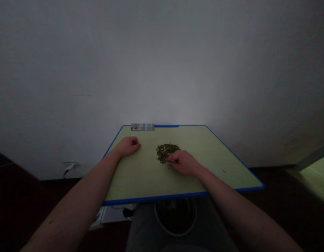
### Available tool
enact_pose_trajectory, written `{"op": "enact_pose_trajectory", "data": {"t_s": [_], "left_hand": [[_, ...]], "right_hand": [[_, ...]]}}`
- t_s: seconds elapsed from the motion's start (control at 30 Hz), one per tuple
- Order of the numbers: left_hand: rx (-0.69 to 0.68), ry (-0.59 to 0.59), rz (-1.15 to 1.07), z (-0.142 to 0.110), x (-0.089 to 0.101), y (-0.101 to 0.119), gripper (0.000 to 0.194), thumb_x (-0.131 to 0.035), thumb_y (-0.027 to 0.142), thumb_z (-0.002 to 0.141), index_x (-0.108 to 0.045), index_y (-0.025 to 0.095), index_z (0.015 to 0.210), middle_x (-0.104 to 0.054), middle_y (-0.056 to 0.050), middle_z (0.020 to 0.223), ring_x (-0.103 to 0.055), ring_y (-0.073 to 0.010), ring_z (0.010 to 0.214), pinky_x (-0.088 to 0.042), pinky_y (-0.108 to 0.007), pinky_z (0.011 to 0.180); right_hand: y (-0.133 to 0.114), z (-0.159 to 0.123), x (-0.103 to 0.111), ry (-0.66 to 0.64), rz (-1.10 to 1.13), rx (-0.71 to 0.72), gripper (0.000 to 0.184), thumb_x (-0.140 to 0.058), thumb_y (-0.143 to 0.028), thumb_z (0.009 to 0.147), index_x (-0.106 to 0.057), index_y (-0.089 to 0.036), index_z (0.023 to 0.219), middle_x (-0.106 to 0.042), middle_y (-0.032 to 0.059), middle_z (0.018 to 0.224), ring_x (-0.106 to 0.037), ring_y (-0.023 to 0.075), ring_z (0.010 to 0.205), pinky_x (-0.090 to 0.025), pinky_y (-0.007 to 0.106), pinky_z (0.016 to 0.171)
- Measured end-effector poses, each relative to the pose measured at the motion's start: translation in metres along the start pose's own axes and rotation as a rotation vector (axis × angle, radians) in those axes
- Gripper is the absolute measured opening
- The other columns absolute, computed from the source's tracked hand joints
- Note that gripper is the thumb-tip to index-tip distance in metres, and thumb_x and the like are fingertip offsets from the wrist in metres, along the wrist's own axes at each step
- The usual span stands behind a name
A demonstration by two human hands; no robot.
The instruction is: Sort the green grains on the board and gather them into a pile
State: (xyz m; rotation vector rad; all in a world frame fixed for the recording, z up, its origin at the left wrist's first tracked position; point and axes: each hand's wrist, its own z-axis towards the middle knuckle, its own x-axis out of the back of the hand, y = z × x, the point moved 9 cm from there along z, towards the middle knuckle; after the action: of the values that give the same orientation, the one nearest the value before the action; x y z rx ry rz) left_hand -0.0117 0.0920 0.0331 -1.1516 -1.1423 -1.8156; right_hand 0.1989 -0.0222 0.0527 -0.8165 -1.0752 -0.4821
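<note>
On the pale, blue-edged table (pixel 148 178) lies a loose patch of small dark green, dried-looking bits (pixel 162 152). My right hand (pixel 185 163) reaches in from the right, its bent fingertips touching the near right edge of this patch. Thumb and forefinger come close together there; anything between them is too small to name. To the left of the bits, my left hand (pixel 127 146) rests on the tabletop with its fingers curled in. The inside of that curled hand is dark, so its contents, if any, are hidden.
A small blurred strip-like item (pixel 142 127) sits at the table's far edge against the wall (pixel 162 70). A thin brown fragment (pixel 224 171) lies at the right. Below the near edge, a round dark bowl-like container (pixel 175 218) rests between my legs. A plug (pixel 70 168) is at the lower left wall.
</note>
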Motion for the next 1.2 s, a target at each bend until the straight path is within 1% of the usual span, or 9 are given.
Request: {"op": "enact_pose_trajectory", "data": {"t_s": [0.1,0.2,0.4,0.67,0.87,0.93,1.03,1.2], "left_hand": [[-0.011,0.003,0.003,0.0,0.0,0.0,0.027,-0.047,0.042,0.072,-0.054,0.017,0.066,-0.054,-0.001,0.061,-0.046,-0.0118,0.056,-0.031,-0.025,0.054],[-0.012,0.001,0.008,-0.001,0.0,0.0,0.027,-0.046,0.042,0.072,-0.054,0.017,0.066,-0.055,-0.001,0.062,-0.046,-0.0121,0.057,-0.031,-0.025,0.054],[-0.011,-0.008,0.008,0.0,-0.001,0.0,0.027,-0.046,0.042,0.072,-0.055,0.017,0.067,-0.056,-0.002,0.063,-0.047,-0.012,0.058,-0.031,-0.025,0.054],[-0.01,0.005,0.005,0.001,-0.003,-0.004,0.028,-0.046,0.043,0.072,-0.055,0.017,0.067,-0.055,-0.002,0.062,-0.046,-0.0118,0.057,-0.03,-0.025,0.054],[-0.024,0.007,0.021,0.001,-0.003,-0.002,0.028,-0.046,0.043,0.072,-0.055,0.017,0.066,-0.055,-0.001,0.061,-0.047,-0.0123,0.057,-0.03,-0.025,0.053],[-0.019,0.002,0.024,0.001,-0.003,-0.002,0.028,-0.046,0.043,0.072,-0.055,0.017,0.067,-0.055,-0.002,0.062,-0.047,-0.0126,0.058,-0.031,-0.025,0.054],[-0.005,-0.004,0.018,0.0,-0.002,-0.001,0.028,-0.047,0.043,0.072,-0.056,0.017,0.067,-0.056,-0.002,0.062,-0.047,-0.0124,0.058,-0.031,-0.025,0.054],[-0.009,-0.007,0.014,0.0,-0.002,0.0,0.028,-0.046,0.043,0.072,-0.055,0.017,0.067,-0.055,-0.001,0.061,-0.046,-0.0118,0.056,-0.03,-0.024,0.053]], "right_hand": [[-0.004,0.002,-0.001,-0.007,0.013,0.03,0.025,-0.052,-0.027,0.08,-0.066,-0.026,0.101,-0.069,0.0013,0.09,-0.06,0.0151,0.082,-0.042,0.026,0.073],[-0.009,0.001,-0.002,-0.012,0.042,0.069,0.023,-0.054,-0.026,0.079,-0.067,-0.025,0.098,-0.069,0.0012,0.088,-0.06,0.0145,0.083,-0.041,0.025,0.075],[-0.02,-0.002,-0.001,-0.025,0.048,0.173,0.022,-0.054,-0.024,0.08,-0.067,-0.022,0.097,-0.069,0.0019,0.084,-0.058,0.0131,0.079,-0.04,0.023,0.072],[-0.026,-0.009,-0.002,-0.125,0.166,0.218,0.021,-0.051,-0.025,0.082,-0.067,-0.023,0.096,-0.069,0.0012,0.089,-0.058,0.0135,0.085,-0.04,0.025,0.076],[-0.027,-0.014,-0.003,-0.182,0.194,0.252,0.021,-0.051,-0.026,0.083,-0.067,-0.024,0.097,-0.069,0.0,0.087,-0.057,0.0138,0.083,-0.04,0.026,0.077],[-0.028,-0.016,-0.002,-0.194,0.209,0.25,0.021,-0.051,-0.027,0.083,-0.067,-0.024,0.096,-0.069,0.0002,0.087,-0.057,0.0137,0.083,-0.04,0.025,0.076],[-0.026,-0.017,-0.001,-0.21,0.215,0.211,0.022,-0.051,-0.029,0.082,-0.068,-0.025,0.096,-0.069,0.0002,0.084,-0.058,0.0137,0.081,-0.04,0.024,0.074],[-0.011,-0.014,-0.002,-0.182,0.213,0.071,0.023,-0.054,-0.028,0.08,-0.068,-0.023,0.098,-0.068,0.001,0.085,-0.059,0.0137,0.077,-0.041,0.023,0.068]]}}
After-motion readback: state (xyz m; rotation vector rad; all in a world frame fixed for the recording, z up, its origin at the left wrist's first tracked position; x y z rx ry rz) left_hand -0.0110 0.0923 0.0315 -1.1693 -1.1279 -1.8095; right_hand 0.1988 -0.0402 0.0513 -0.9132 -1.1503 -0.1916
